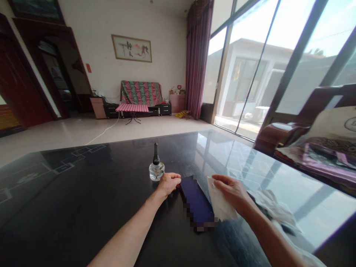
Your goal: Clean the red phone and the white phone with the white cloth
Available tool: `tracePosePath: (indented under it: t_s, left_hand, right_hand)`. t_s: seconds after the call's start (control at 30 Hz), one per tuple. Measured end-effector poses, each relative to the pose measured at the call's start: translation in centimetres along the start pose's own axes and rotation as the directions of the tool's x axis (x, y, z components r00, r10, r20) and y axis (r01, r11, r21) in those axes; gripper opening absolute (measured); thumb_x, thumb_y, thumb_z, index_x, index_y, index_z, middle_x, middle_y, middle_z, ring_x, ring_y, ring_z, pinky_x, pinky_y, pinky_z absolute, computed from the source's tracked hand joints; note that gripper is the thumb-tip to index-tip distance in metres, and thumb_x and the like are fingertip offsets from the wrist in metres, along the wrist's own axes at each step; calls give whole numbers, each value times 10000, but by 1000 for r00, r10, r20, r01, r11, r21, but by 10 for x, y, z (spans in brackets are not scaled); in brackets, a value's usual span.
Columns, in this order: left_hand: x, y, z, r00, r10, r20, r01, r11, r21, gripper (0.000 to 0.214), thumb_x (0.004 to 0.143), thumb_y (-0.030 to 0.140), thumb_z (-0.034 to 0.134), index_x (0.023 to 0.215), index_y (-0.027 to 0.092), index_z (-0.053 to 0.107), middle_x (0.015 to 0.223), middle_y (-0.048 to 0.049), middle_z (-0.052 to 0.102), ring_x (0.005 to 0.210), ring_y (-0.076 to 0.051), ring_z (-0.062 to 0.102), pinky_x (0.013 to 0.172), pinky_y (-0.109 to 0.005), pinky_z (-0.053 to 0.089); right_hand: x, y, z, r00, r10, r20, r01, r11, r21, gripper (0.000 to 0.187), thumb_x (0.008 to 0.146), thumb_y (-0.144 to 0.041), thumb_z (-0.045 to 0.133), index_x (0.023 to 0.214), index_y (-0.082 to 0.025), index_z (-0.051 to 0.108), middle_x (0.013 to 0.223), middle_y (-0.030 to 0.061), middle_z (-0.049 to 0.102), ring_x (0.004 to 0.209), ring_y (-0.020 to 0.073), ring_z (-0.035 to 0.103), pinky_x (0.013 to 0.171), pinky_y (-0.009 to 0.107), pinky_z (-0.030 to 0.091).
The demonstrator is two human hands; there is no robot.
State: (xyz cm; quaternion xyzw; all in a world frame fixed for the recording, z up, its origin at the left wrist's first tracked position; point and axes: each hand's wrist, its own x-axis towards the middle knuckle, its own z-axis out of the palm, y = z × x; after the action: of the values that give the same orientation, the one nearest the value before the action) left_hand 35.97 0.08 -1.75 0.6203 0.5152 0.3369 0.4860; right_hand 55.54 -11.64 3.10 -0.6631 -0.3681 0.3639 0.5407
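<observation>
Plainly, with the left hand (168, 183) curled, fingers together, on the far left corner of the phone (198, 203) lying on the table (83, 207) and the right hand (232, 193), fingers clamped on a white wipe (219, 204), at its right edge, a loose elbow could topple the small bottle (156, 168) standing just left of the left hand.

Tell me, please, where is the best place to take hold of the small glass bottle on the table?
Probably the black neck of the bottle, taken from above: it stands upright, apart from the left hand, and its round clear base looks harder to pinch.
</observation>
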Motion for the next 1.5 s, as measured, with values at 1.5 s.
tracePosePath:
  t_s: [1.5]
  left_hand:
    - [-10, 10, 10, 998, -54, -15, 56, 960, 275, 388, 617, 151, 572, 980, 120, 707, 650, -52, 704, 524, -170, 657, 428, -180, 447]
  right_hand:
    - [47, 31, 43, 986, -75, 151, 131, 905, -406, 266, 733, -328, 524, 784, -137, 701, 613, 31, 663, 538, 141, 582, 455, 197, 387]
